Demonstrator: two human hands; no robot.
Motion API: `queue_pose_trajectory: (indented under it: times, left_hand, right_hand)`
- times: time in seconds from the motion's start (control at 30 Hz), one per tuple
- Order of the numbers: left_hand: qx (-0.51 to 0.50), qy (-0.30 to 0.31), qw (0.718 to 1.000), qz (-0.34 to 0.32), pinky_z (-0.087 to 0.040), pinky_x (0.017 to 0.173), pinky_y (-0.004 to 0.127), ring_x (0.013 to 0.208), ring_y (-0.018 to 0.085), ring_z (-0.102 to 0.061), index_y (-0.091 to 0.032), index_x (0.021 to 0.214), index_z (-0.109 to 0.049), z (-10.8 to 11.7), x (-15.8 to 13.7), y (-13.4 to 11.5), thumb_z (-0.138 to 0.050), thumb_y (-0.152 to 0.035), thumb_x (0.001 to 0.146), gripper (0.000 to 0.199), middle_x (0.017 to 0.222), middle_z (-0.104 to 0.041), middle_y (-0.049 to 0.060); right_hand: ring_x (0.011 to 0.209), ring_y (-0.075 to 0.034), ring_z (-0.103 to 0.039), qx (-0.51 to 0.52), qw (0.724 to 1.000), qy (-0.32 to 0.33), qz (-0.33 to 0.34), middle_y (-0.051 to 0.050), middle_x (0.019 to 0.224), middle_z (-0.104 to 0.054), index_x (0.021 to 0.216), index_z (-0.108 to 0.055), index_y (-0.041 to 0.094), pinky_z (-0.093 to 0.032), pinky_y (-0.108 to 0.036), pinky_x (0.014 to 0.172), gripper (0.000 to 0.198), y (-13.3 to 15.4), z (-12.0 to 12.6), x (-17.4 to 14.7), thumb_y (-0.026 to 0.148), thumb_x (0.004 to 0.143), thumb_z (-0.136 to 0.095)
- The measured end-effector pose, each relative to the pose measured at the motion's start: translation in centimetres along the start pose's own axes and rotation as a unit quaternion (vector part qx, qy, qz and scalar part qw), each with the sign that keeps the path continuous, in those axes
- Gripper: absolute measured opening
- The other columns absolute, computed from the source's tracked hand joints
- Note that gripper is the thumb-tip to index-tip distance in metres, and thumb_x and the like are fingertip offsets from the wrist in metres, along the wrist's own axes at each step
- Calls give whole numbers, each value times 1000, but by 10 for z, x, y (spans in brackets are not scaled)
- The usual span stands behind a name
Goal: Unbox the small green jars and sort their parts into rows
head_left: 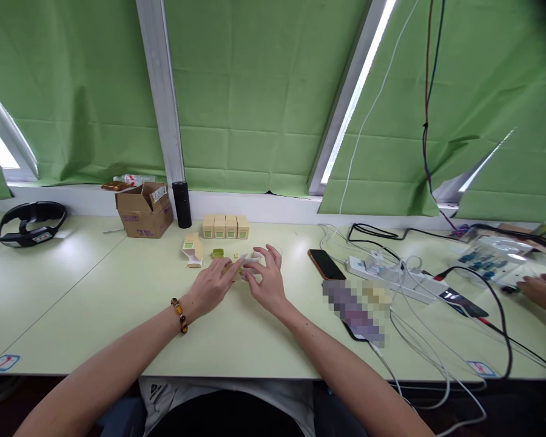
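Observation:
In the middle of the table my left hand (pixel 213 284), with a beaded bracelet (pixel 179 315) at the wrist, and my right hand (pixel 267 280) meet around a small pale object. Fingers cover most of that object, so its kind is unclear. My right thumb and index finger pinch near it, while the left fingers are bent over its other side. A whitish piece (pixel 251 259) shows at the right fingertips. Just beyond lie a small green open container (pixel 217 252) and a tiny yellow piece (pixel 236 255). An opened cream carton (pixel 192 250) stands to their left.
Several small cream boxes (pixel 225 226) stand in a row behind. Further left are a cardboard box (pixel 146 212), a black cylinder (pixel 182 205) and a black headset (pixel 31 224). Phone (pixel 326 264), power strip (pixel 391 278) and tangled cables occupy the right; another person's hand (pixel 543 292) is beyond.

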State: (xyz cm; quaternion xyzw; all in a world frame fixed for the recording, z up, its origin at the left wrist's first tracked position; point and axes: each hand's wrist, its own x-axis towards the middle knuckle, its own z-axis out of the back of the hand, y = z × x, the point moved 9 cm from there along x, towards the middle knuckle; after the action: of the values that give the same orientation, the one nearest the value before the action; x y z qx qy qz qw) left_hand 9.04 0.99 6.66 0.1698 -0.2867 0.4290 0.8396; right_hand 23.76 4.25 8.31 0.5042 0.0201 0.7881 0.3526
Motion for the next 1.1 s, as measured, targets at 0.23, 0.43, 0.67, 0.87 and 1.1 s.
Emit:
queue_pose_trajectory:
  times: [0.23,0.43,0.67,0.87,1.1]
  left_hand:
    - [98,-14,993,-70,-58,71,35,98,26,-62,-26,164,-30,2,-1,-20,-41,-3,99,70,123,-61,17]
    - [83,-48,995,-2,-59,77,38,111,30,-59,-27,160,-38,12,2,-5,-48,-11,100,63,127,-59,16]
    - [65,-56,994,60,-59,80,40,115,30,-56,-28,155,-43,15,2,21,-54,-12,97,61,130,-58,15]
    - [43,-81,992,86,-59,82,42,116,32,-56,-28,157,-42,22,2,31,-54,-15,97,62,130,-58,16]
    - [-26,-150,978,142,-54,99,52,120,33,-56,-27,158,-40,35,-2,59,-59,-20,97,64,129,-60,16]
  right_hand:
    - [143,-38,-33,103,989,24,-104,-15,134,-59,84,-73,24,-54,-61,102,9,-24,-22,-6,20,89,-66]
    - [137,-32,-48,182,974,-13,-132,-13,131,-63,81,-68,24,-43,-58,115,12,-27,-12,-1,30,91,-67]
    - [108,-26,-69,395,880,-9,-263,-10,109,-73,87,-58,25,-58,-47,98,34,-51,-31,-6,56,86,-72]
    - [80,-21,-67,409,866,-16,-286,-3,84,-70,87,-57,25,-59,-39,80,44,-59,-29,-3,64,81,-76]
    - [87,-23,-68,358,898,4,-258,-5,89,-72,88,-58,24,-56,-39,83,38,-56,-22,0,60,87,-71]
